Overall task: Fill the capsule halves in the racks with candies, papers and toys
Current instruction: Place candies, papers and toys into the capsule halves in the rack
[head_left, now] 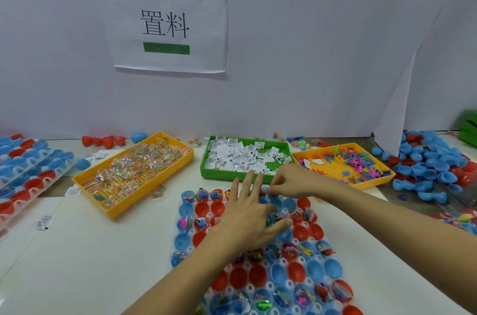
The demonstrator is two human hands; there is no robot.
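A person's two bare hands work over a clear rack [260, 271] of red and blue capsule halves lying on a white table [85, 258]. The rack's long axis runs from the near edge of the view away toward the wall, slightly slanted to the left at its far end, and the halves sit in it with their open mouths up. Some hold coloured toys, papers and wrapped candies; others, among them a red half [296, 272] and a blue half [280, 273] near the front, are bare.

The left hand [250, 214] lies flat across the rack's far middle, fingers spread apart and pointing away toward the trays, thumb out to the right, gripping nothing that can be seen. The right hand [291, 180] reaches in from the right to the rack's far edge, its fingertips pinched together over the far row; whether something small is between them cannot be told.

Beyond the rack stand three trays in a row: a yellow tray of candies [134, 172] at the left, angled with its long axis toward the far right; a green tray of folded papers [245, 157] in the middle; a yellow tray of toys [346, 165] at the right. More racks [25, 167] lie at the far left, a heap of loose capsule halves [433, 167] at the far right.
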